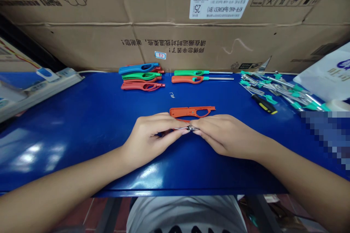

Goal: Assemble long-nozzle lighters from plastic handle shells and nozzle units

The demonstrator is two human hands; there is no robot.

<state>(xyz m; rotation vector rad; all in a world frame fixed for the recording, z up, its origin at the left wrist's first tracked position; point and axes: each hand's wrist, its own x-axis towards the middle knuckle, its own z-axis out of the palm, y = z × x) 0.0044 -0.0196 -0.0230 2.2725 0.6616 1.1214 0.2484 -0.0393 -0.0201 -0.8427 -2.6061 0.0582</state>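
My left hand (149, 136) and my right hand (231, 136) meet over the front middle of the table, fingertips close together. Between them, thumbs and fingers pinch a small dark metallic part with a thin white wire (189, 128); its exact kind is too small to tell. Just beyond the fingers lies an orange lighter shell half (191, 112), its hollow inside facing up and its trigger opening to the right. Another orange piece (183, 120) shows in a sliver behind my fingertips, mostly hidden by them.
Several coloured lighter handles (142, 76) lie stacked at back left. Two lighters with metal tubes (202, 79) lie beside them. A screwdriver (264, 104) and a heap of metal tubes with teal parts (287, 91) are at right. A cardboard box (164, 11) walls the back; a power strip (41, 91) is left.
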